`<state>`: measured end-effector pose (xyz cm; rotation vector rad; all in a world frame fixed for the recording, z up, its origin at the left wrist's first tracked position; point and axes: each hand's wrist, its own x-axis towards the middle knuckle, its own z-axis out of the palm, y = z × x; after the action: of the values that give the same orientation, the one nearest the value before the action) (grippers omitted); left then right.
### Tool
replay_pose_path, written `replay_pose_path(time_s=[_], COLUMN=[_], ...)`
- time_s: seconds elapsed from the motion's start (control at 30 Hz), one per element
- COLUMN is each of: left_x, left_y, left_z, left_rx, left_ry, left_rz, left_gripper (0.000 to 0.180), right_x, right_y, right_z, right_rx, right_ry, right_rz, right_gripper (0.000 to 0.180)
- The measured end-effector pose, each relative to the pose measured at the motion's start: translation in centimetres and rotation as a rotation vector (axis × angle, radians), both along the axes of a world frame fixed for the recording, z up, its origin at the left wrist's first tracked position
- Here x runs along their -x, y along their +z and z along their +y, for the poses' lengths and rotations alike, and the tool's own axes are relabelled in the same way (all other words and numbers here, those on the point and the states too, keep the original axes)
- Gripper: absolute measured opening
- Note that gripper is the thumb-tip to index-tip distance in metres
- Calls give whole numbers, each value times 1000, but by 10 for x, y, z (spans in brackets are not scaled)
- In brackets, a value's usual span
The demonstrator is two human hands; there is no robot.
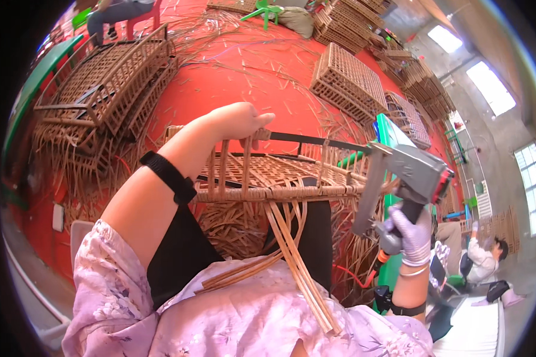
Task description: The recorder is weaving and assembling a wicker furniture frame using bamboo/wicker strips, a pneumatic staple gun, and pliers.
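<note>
A partly woven rattan basket (274, 172) with a dark flat metal rim bar lies across my lap. My left hand (241, 122), bare, is closed over the far rim, thumb pointing right, fingers curled down by the wrapped corner. In my right hand (410, 235), which wears a pale glove, is a grey pneumatic staple gun (414, 169), gripped by its handle. The gun's nose is near the basket's right end; whether they touch I cannot tell. Loose rattan strips (298, 268) hang from the near rim over my lap.
Stacked woven frames (101, 89) stand at the left beside a green table edge (27, 101). More woven baskets (348, 80) stand at the far right. Rattan scraps litter the red floor (238, 77). A red hose (363, 279) runs below the gun. Another person (482, 262) sits at right.
</note>
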<state>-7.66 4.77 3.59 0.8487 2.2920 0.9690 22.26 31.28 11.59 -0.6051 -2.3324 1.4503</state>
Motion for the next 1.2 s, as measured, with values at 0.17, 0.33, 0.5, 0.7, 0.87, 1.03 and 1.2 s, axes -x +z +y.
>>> replay_pose_path(time_s=[0.17,0.33,0.5,0.7,0.87,1.03,1.2], left_x=[1,-1,34,20,24,23,18], left_y=[-10,-18,-35,-36,-38,-37,-32], left_z=[6,2,-15,-3,-8,-6,-11], left_rx=[-109,-214,-287,-237,-264,-313,-357], left_ry=[43,112,71,127,115,100,133], left_rz=[72,166,97,194,237,203,186], left_gripper=[58,52,42,41,42,43,42], right_x=[-77,-155,-217,-259,-264,-290,-237], right_y=[-26,-72,-131,-179,-184,-114,-109], right_z=[73,122,157,184,231,253,269], right_rx=[126,191,732,935,757,-413,-522], right_ry=[-251,-465,-701,-834,-1195,-1040,-839], right_rz=[120,151,315,599,329,-934,-661], right_gripper=[29,22,20,17,43,69,60])
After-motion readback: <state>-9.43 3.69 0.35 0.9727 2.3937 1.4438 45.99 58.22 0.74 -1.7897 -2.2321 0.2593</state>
